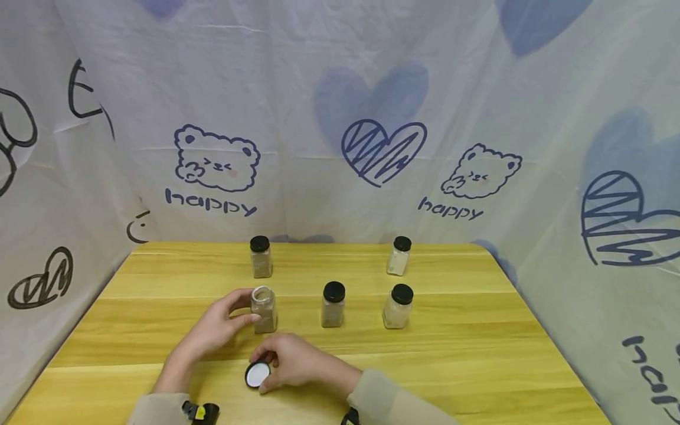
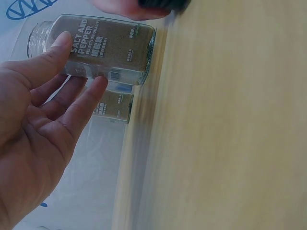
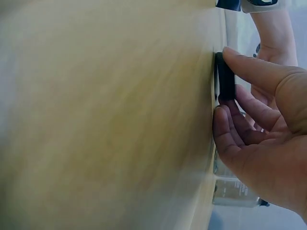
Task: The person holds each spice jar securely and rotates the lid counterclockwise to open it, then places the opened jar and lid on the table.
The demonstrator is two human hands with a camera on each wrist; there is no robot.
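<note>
My left hand (image 1: 220,321) holds an uncapped square glass seasoning jar (image 1: 264,316) upright on the table. In the left wrist view this jar (image 2: 108,45) is labelled "Salt and Pepper" and holds brown powder; the thumb lies on its front, with other fingers beside and behind it. Nearer the front edge, my right hand (image 1: 297,360) pinches a round black lid (image 1: 258,375) by its rim, white inner face up. In the right wrist view the lid (image 3: 226,76) sits at the tabletop between thumb and fingers.
Capped jars stand around: one brown-filled jar (image 1: 261,262) behind the open one, another brown-filled jar (image 1: 333,310) to its right. Farther right are two pale-filled jars, the nearer jar (image 1: 396,313) and the farther jar (image 1: 398,261). A patterned white curtain (image 1: 297,147) surrounds the wooden table (image 1: 451,366).
</note>
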